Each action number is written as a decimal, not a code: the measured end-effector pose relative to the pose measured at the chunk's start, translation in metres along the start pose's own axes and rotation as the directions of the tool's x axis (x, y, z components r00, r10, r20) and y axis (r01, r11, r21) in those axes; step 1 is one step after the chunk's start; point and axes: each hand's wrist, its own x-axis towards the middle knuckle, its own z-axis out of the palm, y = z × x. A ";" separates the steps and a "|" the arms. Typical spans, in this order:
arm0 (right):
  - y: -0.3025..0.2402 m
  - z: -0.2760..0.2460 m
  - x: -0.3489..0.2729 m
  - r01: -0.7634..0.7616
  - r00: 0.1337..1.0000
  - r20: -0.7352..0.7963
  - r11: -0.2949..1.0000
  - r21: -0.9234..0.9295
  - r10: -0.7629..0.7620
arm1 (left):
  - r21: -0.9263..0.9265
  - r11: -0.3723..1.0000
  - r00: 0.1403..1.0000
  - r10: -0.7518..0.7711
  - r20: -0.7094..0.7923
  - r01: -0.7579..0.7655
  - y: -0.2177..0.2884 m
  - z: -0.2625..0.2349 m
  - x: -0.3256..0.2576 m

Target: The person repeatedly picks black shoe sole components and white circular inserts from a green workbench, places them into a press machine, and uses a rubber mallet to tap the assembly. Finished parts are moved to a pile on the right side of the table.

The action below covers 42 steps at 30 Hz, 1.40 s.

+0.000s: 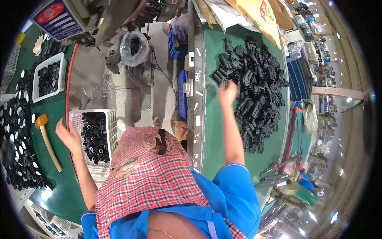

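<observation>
The right hand (pixel 227 92) is stretched out to the near edge of a large heap of black plastic parts (pixel 254 87), which is spread over the green desk (pixel 217 135) on the person's right. Its fingers are seen curled down among the nearest pieces; whether a part is actually gripped cannot be told, since the fingertips are hidden against the black shapes. The heap is made up of short tubes and round caps, lying in no order, and it runs from the far end of the desk down past the forearm.

The left hand (pixel 68 135) is held open, fingers spread and palm turned inward, with nothing in it. It is raised just beside a white slatted basket (pixel 75 116), in which more black tubular parts are piled. To its left a wooden-handled mallet (pixel 47 140) is laid on a second green desk (pixel 59 187), and beyond that a spread of black discs with white centres (pixel 18 139) is seen. Further off, a white tray (pixel 38 88) holding black parts is set on the same surface. A red checked apron (pixel 151 175) is worn over a blue shirt.
</observation>
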 end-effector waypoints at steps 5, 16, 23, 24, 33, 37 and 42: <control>0.097 -0.017 0.017 0.114 0.985 0.169 0.791 -0.601 -0.013 | -0.187 0.980 0.985 0.092 0.145 -0.064 0.081 0.010 -0.008; 0.067 -0.085 0.002 -0.320 0.903 0.404 0.854 0.410 0.144 | -0.408 0.913 0.932 0.139 0.336 0.011 0.144 0.022 -0.041; -0.194 -0.104 -0.024 -0.312 0.335 0.637 0.556 0.770 -0.695 | -0.805 0.399 0.796 0.243 0.555 0.439 0.202 -0.007 0.004; -0.225 -0.093 -0.035 -0.386 0.262 0.626 0.514 0.766 -0.735 | -0.778 0.321 0.735 0.270 0.622 0.541 0.197 -0.014 0.013; -0.447 -0.022 -0.172 -0.861 0.126 0.593 0.209 0.463 -0.796 | -0.684 0.719 0.988 -0.025 0.151 0.123 0.052 -0.053 0.000; -0.503 -0.030 -0.184 -0.978 0.008 0.799 0.162 0.132 -0.601 | -0.667 0.740 0.992 0.007 0.130 0.082 0.043 -0.089 -0.009; -0.505 -0.027 -0.175 -0.960 0.035 0.755 0.187 0.207 -0.655 | -0.605 0.775 0.982 -0.165 0.087 0.184 -0.011 -0.084 0.024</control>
